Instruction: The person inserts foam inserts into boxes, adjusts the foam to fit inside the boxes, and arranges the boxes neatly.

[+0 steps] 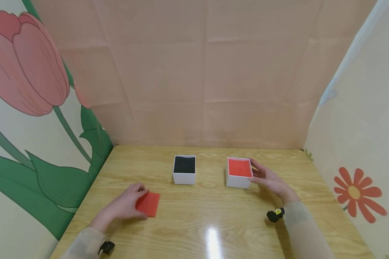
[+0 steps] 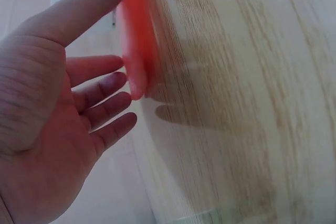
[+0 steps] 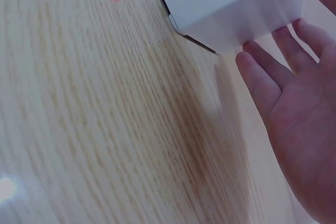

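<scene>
A flat, square red piece (image 1: 152,205), perhaps paper or card, lies at the left of the wooden table. My left hand (image 1: 126,205) holds it from the left, the thumb on its near side and the fingers towards its far side. In the left wrist view the red piece (image 2: 137,40) is seen edge-on at the fingertips. A small white open box (image 1: 237,182) with a flat red filling (image 1: 240,168) stands right of the middle. My right hand (image 1: 270,180) grips its right side between thumb and fingers. Several fingertips (image 3: 257,74) meet the box wall in the right wrist view.
Another white open box (image 1: 184,178), with a black filling (image 1: 184,164), stands left of the red-filled one. A plain pinkish cloth (image 1: 201,72) hangs behind the table (image 1: 194,223). Flower-printed cloths border the left and right sides.
</scene>
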Demonstrator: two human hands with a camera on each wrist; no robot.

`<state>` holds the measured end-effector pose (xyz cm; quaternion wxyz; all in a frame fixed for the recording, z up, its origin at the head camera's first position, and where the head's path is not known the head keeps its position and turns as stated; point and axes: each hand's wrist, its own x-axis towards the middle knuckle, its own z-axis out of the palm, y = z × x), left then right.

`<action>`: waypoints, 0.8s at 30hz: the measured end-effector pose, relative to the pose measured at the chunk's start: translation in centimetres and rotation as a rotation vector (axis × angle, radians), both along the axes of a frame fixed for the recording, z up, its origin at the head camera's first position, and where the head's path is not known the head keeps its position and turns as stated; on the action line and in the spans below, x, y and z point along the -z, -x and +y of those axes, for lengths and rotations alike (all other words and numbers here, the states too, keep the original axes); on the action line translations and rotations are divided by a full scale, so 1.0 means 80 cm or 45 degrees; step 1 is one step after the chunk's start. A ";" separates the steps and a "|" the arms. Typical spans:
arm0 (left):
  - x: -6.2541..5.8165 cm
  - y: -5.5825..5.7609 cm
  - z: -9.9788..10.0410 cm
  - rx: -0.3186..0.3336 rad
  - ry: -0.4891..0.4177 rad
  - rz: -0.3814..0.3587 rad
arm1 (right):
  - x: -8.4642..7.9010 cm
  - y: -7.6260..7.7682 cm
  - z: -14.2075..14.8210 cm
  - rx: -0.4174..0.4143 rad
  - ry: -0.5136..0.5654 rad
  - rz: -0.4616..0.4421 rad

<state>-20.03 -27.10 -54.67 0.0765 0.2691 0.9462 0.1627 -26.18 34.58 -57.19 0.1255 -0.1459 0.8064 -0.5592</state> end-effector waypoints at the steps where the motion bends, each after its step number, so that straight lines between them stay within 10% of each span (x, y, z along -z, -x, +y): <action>1: 0.000 0.000 0.000 0.008 0.000 -0.003 | 0.000 0.000 0.000 0.000 -0.001 -0.001; 24: -0.012 0.003 0.002 -0.010 0.027 -0.113 | -0.010 -0.007 -0.004 0.001 0.017 -0.015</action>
